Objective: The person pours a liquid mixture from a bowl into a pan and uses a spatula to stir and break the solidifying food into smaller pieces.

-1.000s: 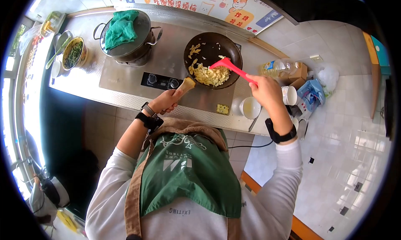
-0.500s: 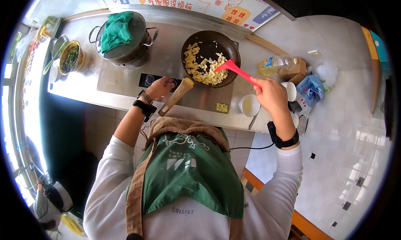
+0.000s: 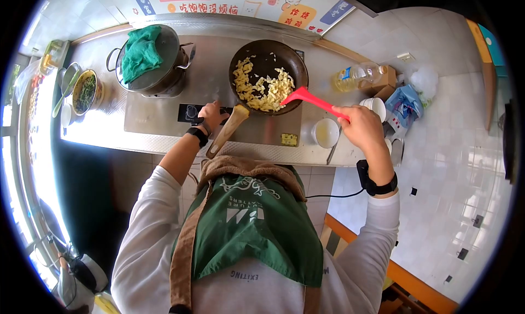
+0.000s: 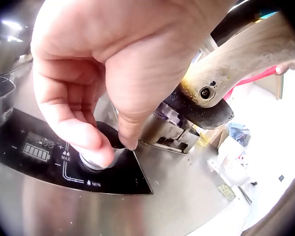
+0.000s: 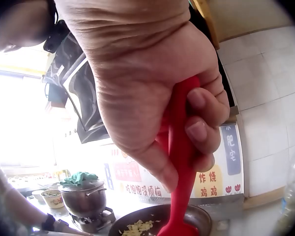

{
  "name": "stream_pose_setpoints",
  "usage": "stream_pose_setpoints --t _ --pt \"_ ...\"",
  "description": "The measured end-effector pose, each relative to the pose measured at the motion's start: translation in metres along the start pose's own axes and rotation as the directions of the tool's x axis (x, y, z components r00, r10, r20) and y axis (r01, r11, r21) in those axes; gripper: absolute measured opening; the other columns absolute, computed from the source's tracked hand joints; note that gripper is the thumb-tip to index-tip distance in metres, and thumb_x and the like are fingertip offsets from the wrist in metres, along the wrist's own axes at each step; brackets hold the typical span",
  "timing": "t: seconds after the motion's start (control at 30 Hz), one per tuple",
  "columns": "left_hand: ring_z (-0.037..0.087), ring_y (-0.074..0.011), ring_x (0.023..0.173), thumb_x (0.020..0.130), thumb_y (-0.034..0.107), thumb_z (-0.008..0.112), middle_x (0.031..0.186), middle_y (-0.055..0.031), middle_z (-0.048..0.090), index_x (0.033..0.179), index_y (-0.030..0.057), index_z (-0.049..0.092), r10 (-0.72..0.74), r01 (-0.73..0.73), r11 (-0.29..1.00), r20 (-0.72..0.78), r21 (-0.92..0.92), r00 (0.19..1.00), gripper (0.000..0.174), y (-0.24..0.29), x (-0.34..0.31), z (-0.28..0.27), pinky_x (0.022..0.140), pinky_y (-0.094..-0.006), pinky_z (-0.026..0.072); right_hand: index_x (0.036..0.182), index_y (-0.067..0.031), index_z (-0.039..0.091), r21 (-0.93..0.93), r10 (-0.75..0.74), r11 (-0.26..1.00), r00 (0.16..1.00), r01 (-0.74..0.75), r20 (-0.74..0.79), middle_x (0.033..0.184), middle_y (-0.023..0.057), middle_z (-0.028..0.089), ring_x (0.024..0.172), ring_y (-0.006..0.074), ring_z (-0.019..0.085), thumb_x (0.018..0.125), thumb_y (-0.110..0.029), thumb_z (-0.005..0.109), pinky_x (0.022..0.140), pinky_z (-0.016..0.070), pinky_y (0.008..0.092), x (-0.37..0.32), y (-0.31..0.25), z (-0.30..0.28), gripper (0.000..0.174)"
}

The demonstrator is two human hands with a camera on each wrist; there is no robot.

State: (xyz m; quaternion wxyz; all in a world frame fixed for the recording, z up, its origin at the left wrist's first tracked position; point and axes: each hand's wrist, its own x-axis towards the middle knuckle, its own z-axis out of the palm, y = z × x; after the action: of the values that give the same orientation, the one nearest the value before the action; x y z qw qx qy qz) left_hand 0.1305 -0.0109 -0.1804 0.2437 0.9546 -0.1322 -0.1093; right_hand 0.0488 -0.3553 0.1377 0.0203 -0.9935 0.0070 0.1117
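Note:
In the left wrist view, my left hand (image 4: 113, 59) pinches a round metal knob (image 4: 92, 165) on the black control panel (image 4: 34, 152), beside its MAX and MIN marks. The wooden pan handle (image 3: 226, 134) sticks out just right of that hand, not held. The dark frying pan (image 3: 273, 54) sits on the stove with broken pale-yellow scrambled egg (image 3: 280, 88) along its left and near sides. My right hand (image 3: 363, 129) grips the handle of a red spatula (image 3: 316, 100), whose head lies at the egg by the pan's right-hand rim.
Left on the stove stands a lidded pot (image 3: 164, 68) with a green cloth (image 3: 141, 54) on top. A bowl of chopped greens (image 3: 86, 94) is farther left. A white bowl (image 3: 326, 133), an oil bottle (image 3: 358, 77) and a cardboard box (image 3: 387, 80) are on the right.
My left hand has let go of the pan handle and moved left to the knob. The spatula has drawn back toward the pan's right rim; the egg is spread farther left.

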Motion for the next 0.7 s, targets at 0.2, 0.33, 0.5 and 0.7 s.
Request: stream_pose_setpoints --t 0.2,0.33,0.5,0.7 --pt "0.065 -0.0347 0.085 0.071 0.04 0.072 0.088 -0.0162 0.068 0.091 0.0054 0.067 0.106 -0.109 0.993 0.07 0.052 0.992 0.04 -0.013 0.011 0.016 0.076 -0.0435 0.0527 0.105 -0.0205 0.072 0.001 -0.015 1.0 1.0 0.015 0.015 0.088 0.0125 0.067 0.08 0.0325 0.064 0.081 -0.016 0.06 0.075 0.051 0.0425 -0.001 -0.003 -0.002 0.027" --pt "0.063 -0.0328 0.089 0.071 0.032 0.07 0.093 -0.0141 0.067 0.093 0.0077 0.069 0.292 -0.3 0.953 0.12 0.053 0.949 0.033 -0.015 0.012 0.004 0.081 -0.0415 0.0516 0.107 -0.0207 0.071 0.045 -0.083 0.996 0.996 0.082 0.033 0.087 0.0122 0.066 0.08 0.0321 0.063 0.082 -0.017 0.062 0.074 0.0507 0.0422 0.002 -0.002 0.008 0.027" --pt "0.064 -0.0323 0.087 0.084 0.026 0.061 0.093 -0.0128 0.066 0.095 0.0064 0.068 0.217 -0.198 0.966 0.098 -0.168 0.971 0.024 -0.001 -0.014 -0.017 0.077 -0.0396 0.052 0.114 -0.023 0.067 0.043 -0.104 0.993 0.992 0.108 -0.069 0.083 0.0112 0.063 0.076 0.0325 0.062 0.085 -0.018 0.061 0.069 0.0502 0.0435 0.023 -0.04 0.047 0.031" --pt "0.052 -0.0132 0.06 0.099 0.05 0.038 0.073 -0.0027 0.052 0.115 0.0054 0.052 0.047 0.578 0.351 0.63 -0.737 0.775 0.049 0.048 -0.085 -0.092 0.053 -0.0254 0.0416 0.109 -0.0217 0.068 0.064 -0.099 0.991 0.973 0.115 -0.206 0.075 0.0091 0.06 0.067 0.0295 0.063 0.084 -0.018 0.06 0.063 0.0521 0.041 0.035 -0.044 0.048 0.027"
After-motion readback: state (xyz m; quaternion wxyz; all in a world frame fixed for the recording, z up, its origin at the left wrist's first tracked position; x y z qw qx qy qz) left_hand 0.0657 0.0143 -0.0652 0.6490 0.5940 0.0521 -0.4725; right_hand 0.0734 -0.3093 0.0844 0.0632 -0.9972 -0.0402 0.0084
